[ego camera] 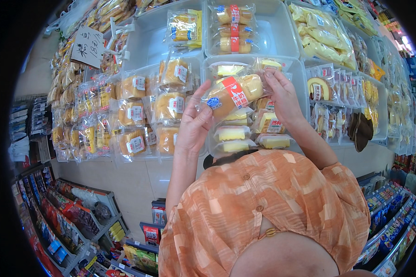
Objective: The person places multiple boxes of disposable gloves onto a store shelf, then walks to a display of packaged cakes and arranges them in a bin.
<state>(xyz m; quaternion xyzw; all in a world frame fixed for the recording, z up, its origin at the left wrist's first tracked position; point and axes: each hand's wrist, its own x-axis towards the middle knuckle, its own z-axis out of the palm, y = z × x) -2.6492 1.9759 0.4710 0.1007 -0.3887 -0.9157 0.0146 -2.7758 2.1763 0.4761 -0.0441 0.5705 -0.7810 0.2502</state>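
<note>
Between both hands I hold a packaged bread loaf (233, 96) in clear plastic wrap with a red printed band. My left hand (197, 119) grips the wrapper's left end, thumb on top. My right hand (280, 93) pinches the wrapper's upper right end. Beneath the loaf is a translucent plastic bin (300, 90) with wrapped pale-yellow cakes (232, 133) and labelled cake packs (270, 123), partly hidden by the loaf and my hands. In the bin just beyond lie several similar red-banded bread packs (234, 29).
Left are wrapped bread squares (133, 114) and a handwritten sign (87, 46) on a white clip. Rightward stand bagged ring-shaped cakes (319, 88), a dark brown cloth item (360, 131) over a bin edge, and pale bread bags (322, 34). Snack shelves (86, 214) stand at lower left.
</note>
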